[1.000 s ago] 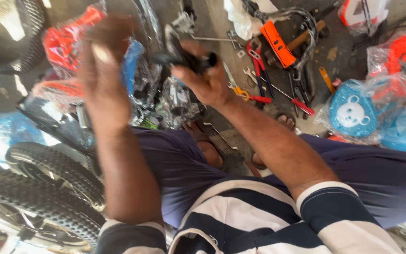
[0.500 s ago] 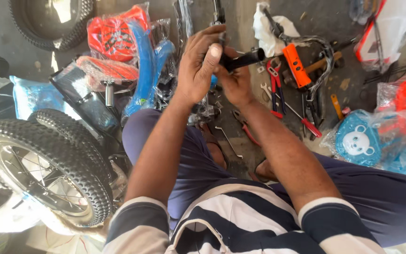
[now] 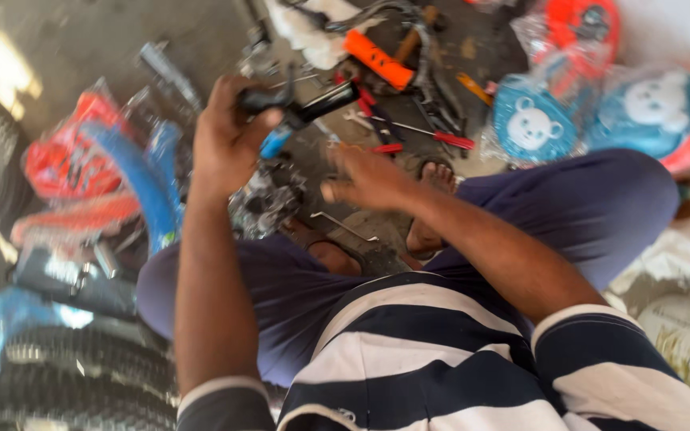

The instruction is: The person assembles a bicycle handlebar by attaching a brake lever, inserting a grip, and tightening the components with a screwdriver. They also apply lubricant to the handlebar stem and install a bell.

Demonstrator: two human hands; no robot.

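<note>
A person in a navy-and-white striped shirt and dark trousers sits on a workshop floor point(image 3: 81, 40), seen from above. The left hand point(image 3: 229, 140) is raised over the knees, its fingers clenched around a black handlebar grip point(image 3: 325, 102) on a bar with a blue tip, held above the floor just ahead of the left knee. The right hand point(image 3: 369, 177) hangs just beside and below it, fingers released and loosely spread, holding nothing and not touching the grip. Beneath the hands lies a cluster of small metal parts point(image 3: 265, 203) and a thin wrench point(image 3: 345, 226), with a sandalled foot point(image 3: 433, 179) close by. Farther out on the floor are red-handled pliers point(image 3: 429, 136), an orange tool point(image 3: 377, 60) and a white rag point(image 3: 313, 32). To the right sit plastic-wrapped blue and orange pieces with a bear face point(image 3: 533, 120); to the left, blue and red frame parts point(image 3: 105, 172) in wrapping and a knobby black tyre point(image 3: 65, 375), all blurred.
</note>
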